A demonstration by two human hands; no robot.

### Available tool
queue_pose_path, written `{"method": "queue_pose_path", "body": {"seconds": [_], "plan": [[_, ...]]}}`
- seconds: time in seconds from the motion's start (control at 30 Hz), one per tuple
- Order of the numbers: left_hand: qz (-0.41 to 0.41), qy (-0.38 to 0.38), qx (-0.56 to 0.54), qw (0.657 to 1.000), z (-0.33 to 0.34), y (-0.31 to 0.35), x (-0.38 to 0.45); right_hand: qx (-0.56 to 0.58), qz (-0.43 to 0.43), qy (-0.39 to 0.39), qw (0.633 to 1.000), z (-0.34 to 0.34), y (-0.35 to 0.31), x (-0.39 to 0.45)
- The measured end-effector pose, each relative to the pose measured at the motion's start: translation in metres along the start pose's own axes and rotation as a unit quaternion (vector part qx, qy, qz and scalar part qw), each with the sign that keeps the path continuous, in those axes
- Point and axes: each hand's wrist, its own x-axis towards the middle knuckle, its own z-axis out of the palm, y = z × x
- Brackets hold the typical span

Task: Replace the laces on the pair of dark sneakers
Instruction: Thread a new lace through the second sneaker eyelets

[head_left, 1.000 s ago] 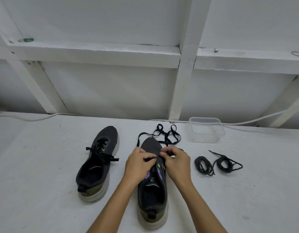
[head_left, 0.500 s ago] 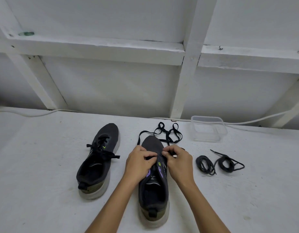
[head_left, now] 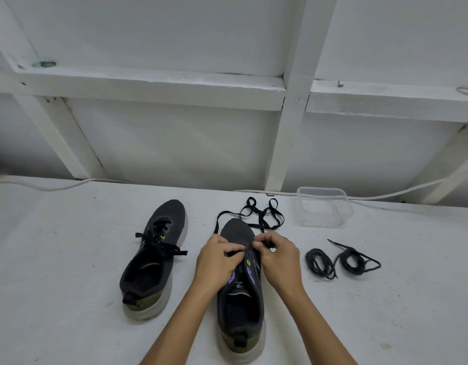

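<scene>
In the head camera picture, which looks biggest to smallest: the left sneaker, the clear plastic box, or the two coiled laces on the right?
1. left sneaker
2. coiled laces and clear plastic box: they look alike, and the box lies farther away, so unranked.

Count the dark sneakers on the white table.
2. One laced dark sneaker lies left; the other dark sneaker sits centre under both hands. None seems hidden.

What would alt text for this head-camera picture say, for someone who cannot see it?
Two hands, left hand and right hand, pinch a flat black lace at the eyelets of a dark sneaker on a white table. A second, laced sneaker lies left; coiled laces and a clear tub sit right.
</scene>
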Motion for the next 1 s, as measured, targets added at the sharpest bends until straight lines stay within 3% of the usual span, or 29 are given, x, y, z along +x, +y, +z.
{"method": "queue_pose_path", "body": {"seconds": [0.57, 0.77, 1.0], "plan": [[-0.004, 0.014, 0.035, 0.999, 0.003, 0.002, 0.001, -0.063, -0.043, -0.023, 0.997, 0.006, -0.002, -0.004], [0.026, 0.011, 0.100, 0.995, 0.003, 0.006, 0.004, 0.006, 0.021, -0.048, 0.999, -0.002, -0.003, -0.021], [0.034, -0.027, 0.049, 0.998, -0.011, 0.006, 0.010, 0.013, 0.056, -0.116, 0.992, -0.007, -0.005, -0.032]]}}
